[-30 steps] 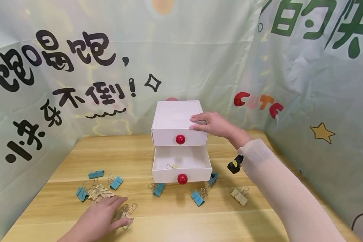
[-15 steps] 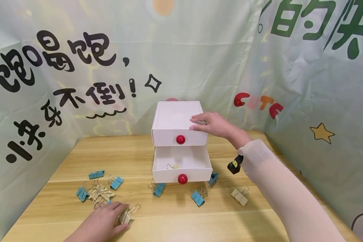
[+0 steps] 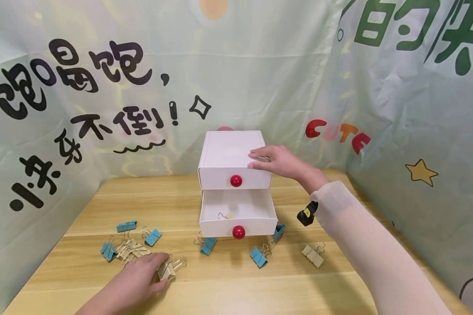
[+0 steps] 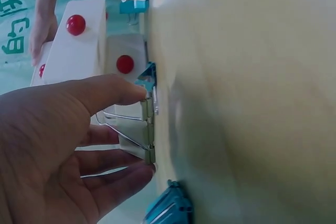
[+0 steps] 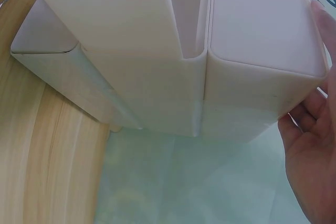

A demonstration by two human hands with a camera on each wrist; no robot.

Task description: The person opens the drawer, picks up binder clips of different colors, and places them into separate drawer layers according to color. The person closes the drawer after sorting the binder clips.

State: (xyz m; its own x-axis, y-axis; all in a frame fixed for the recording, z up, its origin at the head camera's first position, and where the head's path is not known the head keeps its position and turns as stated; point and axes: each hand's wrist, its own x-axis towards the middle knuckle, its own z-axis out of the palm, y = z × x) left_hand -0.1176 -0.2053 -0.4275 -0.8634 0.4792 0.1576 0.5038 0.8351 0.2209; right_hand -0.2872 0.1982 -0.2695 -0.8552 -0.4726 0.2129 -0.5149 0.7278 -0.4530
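Low over the tabletop at front left, my left hand (image 3: 139,275) pinches a cream binder clip (image 3: 167,270) between thumb and fingers; in the left wrist view the clip (image 4: 149,129) has its wire handles towards the palm. My right hand (image 3: 280,161) rests on the right top edge of a white drawer box (image 3: 230,148), fingers extended; part of it is cut off in the right wrist view. The box's middle drawer (image 3: 217,228) with a red knob is pulled out. Inside it, a small clip (image 3: 228,216) shows partly behind the front wall.
Blue clips (image 3: 152,237) and cream clips (image 3: 132,249) lie grouped at left. Blue clips (image 3: 259,257) lie before the box, and a cream clip (image 3: 313,256) to the right. A printed cloth (image 3: 236,87) hangs behind the wooden table (image 3: 220,288).
My left hand has closed on the cream clip, and the clip has shifted slightly right and up in the head view. My right hand stays on the box.
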